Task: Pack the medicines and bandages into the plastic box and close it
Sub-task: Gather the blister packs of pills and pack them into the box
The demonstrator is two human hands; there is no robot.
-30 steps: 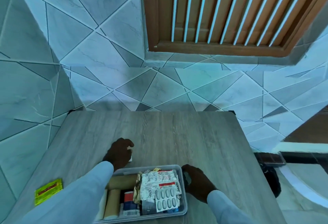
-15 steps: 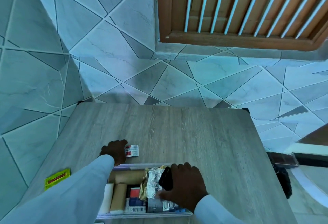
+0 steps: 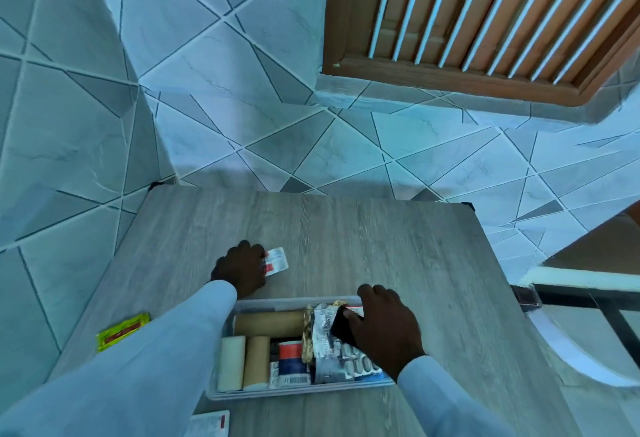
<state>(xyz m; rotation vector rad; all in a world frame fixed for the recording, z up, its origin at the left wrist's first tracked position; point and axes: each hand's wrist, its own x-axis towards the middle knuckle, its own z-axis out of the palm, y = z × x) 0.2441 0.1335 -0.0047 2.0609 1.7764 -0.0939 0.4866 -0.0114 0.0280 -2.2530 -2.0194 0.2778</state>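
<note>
left hand (image 3: 240,268) now half over white packet (image 3: 277,261), grasp unclear

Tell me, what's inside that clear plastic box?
The plastic box holds tan bandage rolls, a red-and-blue medicine pack and foil blister strips. The right hand covers whatever lies under it.

Clear plastic box (image 3: 294,302) lies open on the table, holding brown bandage rolls (image 3: 268,322) at left and foil blister strips (image 3: 356,365) at right; a small red-and-white medicine packet (image 3: 277,261) lies flat beyond it
</note>
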